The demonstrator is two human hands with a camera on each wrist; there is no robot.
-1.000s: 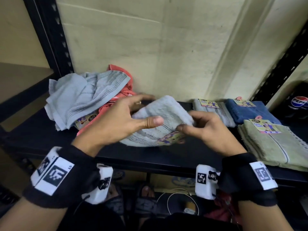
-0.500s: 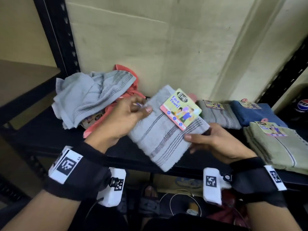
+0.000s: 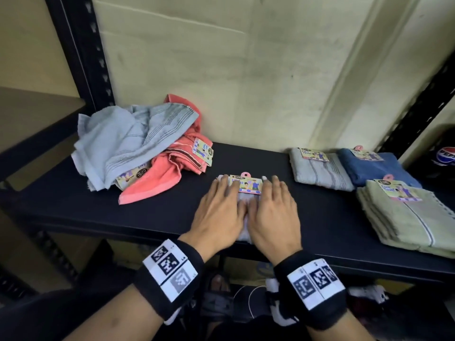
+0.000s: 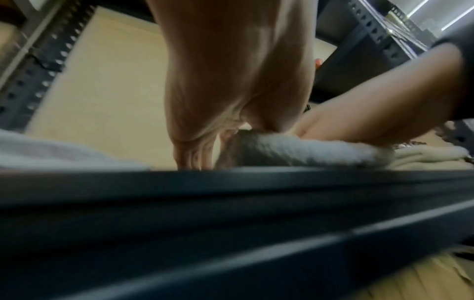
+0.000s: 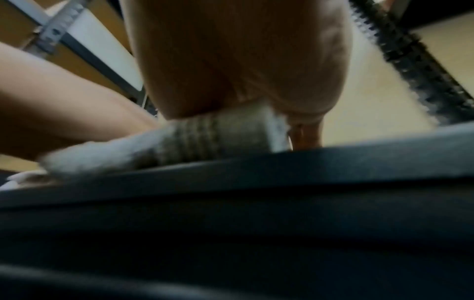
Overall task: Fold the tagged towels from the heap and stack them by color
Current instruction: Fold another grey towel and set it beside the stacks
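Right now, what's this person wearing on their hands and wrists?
Both hands, left hand and right hand, are bare. Each wrist carries a black wristband with white panels printed with square black-and-white code markers, and a white block underneath.

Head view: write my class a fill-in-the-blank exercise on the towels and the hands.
1. Both hands, the left hand and the right hand, press flat on a folded ____ towel.
2. The unfolded heap holds light blue and ____ towels.
3. The folded green stack lies in front of the folded ____ towel.

Missing words: grey; coral; blue
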